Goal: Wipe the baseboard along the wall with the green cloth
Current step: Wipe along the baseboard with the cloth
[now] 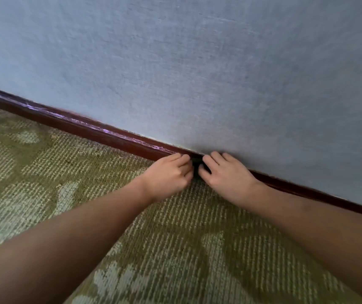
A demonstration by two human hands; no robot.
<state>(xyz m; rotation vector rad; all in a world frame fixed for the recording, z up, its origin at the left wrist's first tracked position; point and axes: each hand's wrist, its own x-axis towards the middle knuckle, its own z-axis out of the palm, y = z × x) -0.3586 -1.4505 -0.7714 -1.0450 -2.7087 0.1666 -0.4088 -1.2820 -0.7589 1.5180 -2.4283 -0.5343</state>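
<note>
Though mostly hidden, shows only as a dark green sliver of cloth [196, 165] wedged between the hands, low against the baseboard [101, 133]. Grips its end with the left hand [168, 174], fingers curled; lays the right hand [225, 175] flatter, fingertips on the baseboard top, grip not discernible. Left of the hands, dark red-brown, purple-streaked. Above them, blue-grey wall [197, 73]; below them, olive patterned carpet [65, 163].
</note>
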